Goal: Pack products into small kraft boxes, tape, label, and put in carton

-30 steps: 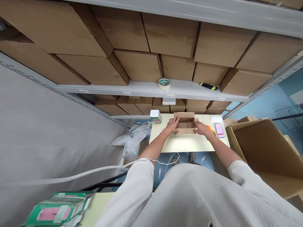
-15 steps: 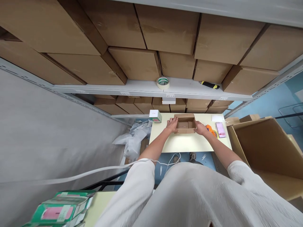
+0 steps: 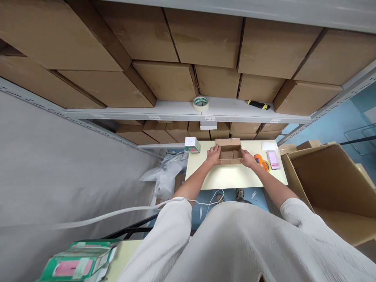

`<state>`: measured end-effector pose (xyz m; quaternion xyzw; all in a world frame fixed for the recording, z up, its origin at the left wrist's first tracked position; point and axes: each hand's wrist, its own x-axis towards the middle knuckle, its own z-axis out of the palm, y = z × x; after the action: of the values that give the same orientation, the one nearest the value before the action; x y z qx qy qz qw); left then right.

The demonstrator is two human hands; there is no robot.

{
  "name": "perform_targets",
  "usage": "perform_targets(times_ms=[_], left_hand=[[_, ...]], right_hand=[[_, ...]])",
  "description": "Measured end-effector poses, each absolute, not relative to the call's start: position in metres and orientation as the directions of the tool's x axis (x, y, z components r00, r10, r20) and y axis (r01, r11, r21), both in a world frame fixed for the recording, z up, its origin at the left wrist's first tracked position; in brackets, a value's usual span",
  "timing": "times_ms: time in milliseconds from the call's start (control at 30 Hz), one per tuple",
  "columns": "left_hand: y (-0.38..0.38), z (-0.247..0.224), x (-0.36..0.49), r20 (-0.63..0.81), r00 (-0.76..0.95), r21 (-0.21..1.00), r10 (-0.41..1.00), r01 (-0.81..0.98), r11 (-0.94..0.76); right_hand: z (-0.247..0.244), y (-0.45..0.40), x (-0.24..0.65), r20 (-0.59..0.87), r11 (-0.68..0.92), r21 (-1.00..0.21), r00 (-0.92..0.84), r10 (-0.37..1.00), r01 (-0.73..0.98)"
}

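Note:
An open cardboard box (image 3: 230, 160) stands on the pale yellow table (image 3: 229, 177), its flaps spread at the far and near sides and its inside bare. My left hand (image 3: 214, 155) grips the left end of the box, fingers on its edge. At the right end, my right hand (image 3: 247, 158) holds the box wall, its fingers partly hidden. A small white and green box (image 3: 192, 144) sits at the table's far left corner. Right of my right hand lie an orange tape dispenser (image 3: 260, 161) and a pink item (image 3: 273, 159).
Above the table, a metal shelf (image 3: 176, 113) full of cartons holds a tape roll (image 3: 201, 103) and a black and yellow cutter (image 3: 257, 104). A large open carton (image 3: 331, 176) stands at right. Plastic bags (image 3: 166, 178) and a white cable (image 3: 117, 212) are at left.
The far flap of the cardboard box has risen and shows more of its face. Both hands remain at the box's ends. The view has shifted slightly.

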<state>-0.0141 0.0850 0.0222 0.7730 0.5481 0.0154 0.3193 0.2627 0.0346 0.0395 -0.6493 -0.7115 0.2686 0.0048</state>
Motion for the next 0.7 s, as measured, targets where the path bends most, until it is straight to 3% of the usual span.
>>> perform_targets(times_ms=[167,367,700], left_hand=[[0.071,0.025,-0.017,-0.335,0.413,0.48,0.847,0.848,-0.224],[0.048,0.033,-0.015,-0.212,0.44,0.527,0.873,0.804,-0.276],[-0.034,0.063,0.002,-0.106,0.326,0.506,0.939,0.831,-0.231]], right_hand=[[0.04,0.019,0.264,-0.281,0.007,-0.415,-0.136,0.95,0.91],[0.046,-0.01,0.268,-0.149,0.074,-0.386,-0.142,0.979,0.92],[0.062,-0.043,0.264,0.004,0.259,-0.424,-0.285,0.959,0.868]])
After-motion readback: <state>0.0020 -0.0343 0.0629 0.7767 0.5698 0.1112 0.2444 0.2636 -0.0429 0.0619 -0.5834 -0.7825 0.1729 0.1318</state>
